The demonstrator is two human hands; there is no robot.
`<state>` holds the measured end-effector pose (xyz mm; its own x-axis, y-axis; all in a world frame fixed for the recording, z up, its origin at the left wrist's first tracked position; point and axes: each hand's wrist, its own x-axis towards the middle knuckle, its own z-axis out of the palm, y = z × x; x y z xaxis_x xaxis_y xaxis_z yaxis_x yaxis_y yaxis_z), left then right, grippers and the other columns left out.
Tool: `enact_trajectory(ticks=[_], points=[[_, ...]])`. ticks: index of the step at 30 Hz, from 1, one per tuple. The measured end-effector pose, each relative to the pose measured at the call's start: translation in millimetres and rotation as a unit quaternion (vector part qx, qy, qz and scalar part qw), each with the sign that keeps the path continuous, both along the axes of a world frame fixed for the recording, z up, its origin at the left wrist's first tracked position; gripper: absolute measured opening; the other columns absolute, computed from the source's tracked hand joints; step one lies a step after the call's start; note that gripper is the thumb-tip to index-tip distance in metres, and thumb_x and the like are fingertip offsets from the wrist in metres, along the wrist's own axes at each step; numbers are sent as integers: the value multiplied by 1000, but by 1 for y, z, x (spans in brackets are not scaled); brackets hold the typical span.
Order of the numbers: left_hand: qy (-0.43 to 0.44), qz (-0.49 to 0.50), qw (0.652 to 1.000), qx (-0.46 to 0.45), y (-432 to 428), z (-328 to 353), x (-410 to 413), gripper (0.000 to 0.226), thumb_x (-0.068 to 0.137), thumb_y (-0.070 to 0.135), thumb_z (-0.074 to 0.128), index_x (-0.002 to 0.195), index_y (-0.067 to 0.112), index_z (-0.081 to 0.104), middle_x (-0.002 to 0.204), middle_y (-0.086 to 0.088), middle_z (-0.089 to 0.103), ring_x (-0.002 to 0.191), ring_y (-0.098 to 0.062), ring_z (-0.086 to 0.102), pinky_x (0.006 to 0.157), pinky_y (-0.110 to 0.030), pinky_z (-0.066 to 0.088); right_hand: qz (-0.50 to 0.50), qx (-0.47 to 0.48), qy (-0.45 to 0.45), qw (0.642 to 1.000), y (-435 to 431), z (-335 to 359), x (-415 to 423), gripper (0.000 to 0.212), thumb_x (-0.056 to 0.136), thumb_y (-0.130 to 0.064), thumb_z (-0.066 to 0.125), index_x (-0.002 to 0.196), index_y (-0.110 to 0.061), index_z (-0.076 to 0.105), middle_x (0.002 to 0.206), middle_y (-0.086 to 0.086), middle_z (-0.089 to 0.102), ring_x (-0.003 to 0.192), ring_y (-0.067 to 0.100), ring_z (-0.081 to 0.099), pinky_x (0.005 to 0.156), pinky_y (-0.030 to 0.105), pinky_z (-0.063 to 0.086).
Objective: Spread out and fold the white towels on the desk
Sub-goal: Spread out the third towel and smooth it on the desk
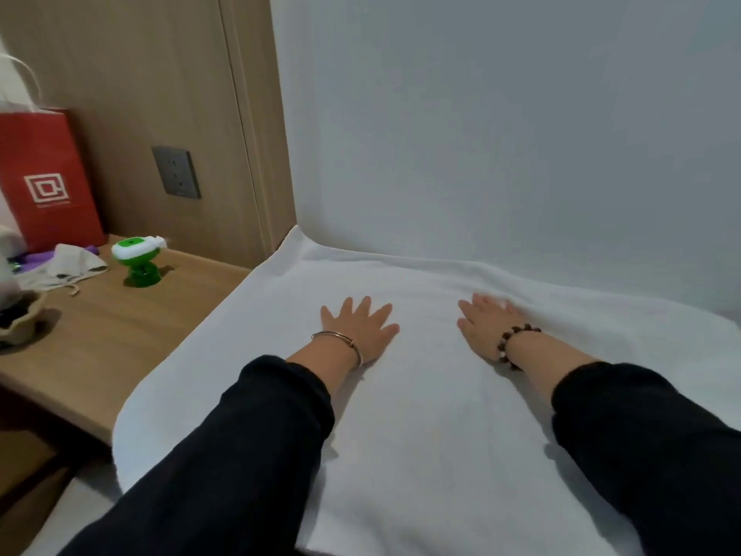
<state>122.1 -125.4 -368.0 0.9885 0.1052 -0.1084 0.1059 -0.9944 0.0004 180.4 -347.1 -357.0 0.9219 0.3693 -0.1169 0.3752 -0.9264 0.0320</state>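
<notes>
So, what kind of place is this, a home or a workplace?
Probably a private room, home or hotel; I cannot tell which. A wooden desk stands against a wood-panelled wall with a socket, and a red paper bag sits on it.

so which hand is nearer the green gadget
Left. The left hand lies flat on the towel, to the right of the green gadget; the right hand rests farther right again.

white towel [421,415], spread flat, covering desk [120,335]
</notes>
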Motion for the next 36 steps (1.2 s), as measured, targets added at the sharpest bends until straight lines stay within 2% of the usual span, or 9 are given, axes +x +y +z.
enact_trajectory(ticks=[4, 9, 13, 18, 22, 25, 28, 32, 36], points=[[15, -19, 1000, -10, -38, 11, -26, 47, 96, 47, 22, 137, 28, 30, 148, -3, 26, 139, -30, 17, 104, -59, 21, 40, -27, 62, 997, 2, 16, -35, 44, 99, -39, 28, 135, -14, 35, 141, 9, 37, 130, 28, 37, 108, 46, 29], [50, -63, 994, -70, -83, 8, -67, 53, 93, 57, 24, 138, 29, 28, 152, 0, 18, 143, -30, 7, 103, -64, 19, 21, -79, 110, 991, -45, 23, -78, 48, 98, -44, 32, 134, -13, 35, 138, 12, 38, 123, 33, 45, 102, 45, 37], [26, -77, 996, -34, -101, -7, -94, 61, 92, 64, 14, 147, 41, -1, 158, 6, -11, 145, -23, -11, 107, -66, 1, -15, -44, 95, 994, -79, 6, -117, 59, 99, -50, 19, 151, -27, 2, 159, 6, -1, 145, 29, 7, 115, 49, 16], [27, -89, 995, -35, -85, 1, -110, 54, 96, 57, 17, 147, 44, 4, 158, 11, -7, 146, -19, -8, 110, -62, 3, -3, -9, 88, 996, -75, 2, -155, 59, 97, -56, 14, 149, -38, -6, 159, -2, -14, 146, 27, -9, 117, 50, 6], [55, -75, 995, -39, -63, 26, -109, 41, 99, 41, 27, 139, 36, 34, 152, 4, 26, 139, -23, 25, 106, -50, 20, 80, -3, 150, 985, -67, 26, -169, 59, 98, -55, 24, 150, -28, 19, 158, 4, 15, 143, 30, 17, 115, 42, 17], [17, -27, 999, 11, -82, 34, -98, 40, 96, 46, 27, 128, 29, 44, 135, -3, 43, 125, -27, 40, 97, -49, 29, 79, 118, 102, 985, -76, 45, -157, 46, 100, -43, 33, 141, -24, 41, 148, 2, 39, 134, 21, 35, 108, 32, 25], [-2, -63, 996, -59, -126, 26, -88, 45, 97, 46, 31, 133, 21, 42, 139, -8, 41, 127, -31, 38, 102, -48, 31, 5, 97, -41, 994, -102, 44, -133, 45, 101, -36, 32, 143, -21, 36, 151, 2, 31, 137, 23, 29, 112, 40, 25], [-19, -84, 994, -65, -169, -1, -85, 56, 96, 54, 20, 147, 32, 17, 158, 1, 9, 144, -27, 6, 109, -59, 9, -74, -7, 75, 994, -144, 5, -125, 58, 98, -53, 20, 151, -32, 6, 160, -2, -1, 146, 22, 1, 115, 54, 10], [-56, -85, 993, -59, -186, -11, -80, 59, 93, 57, 18, 146, 29, 19, 158, -1, 8, 145, -25, 2, 108, -60, 4, -39, 47, 77, 995, -165, 17, -110, 50, 100, -45, 32, 143, -20, 37, 149, 6, 34, 135, 24, 32, 109, 36, 25]])
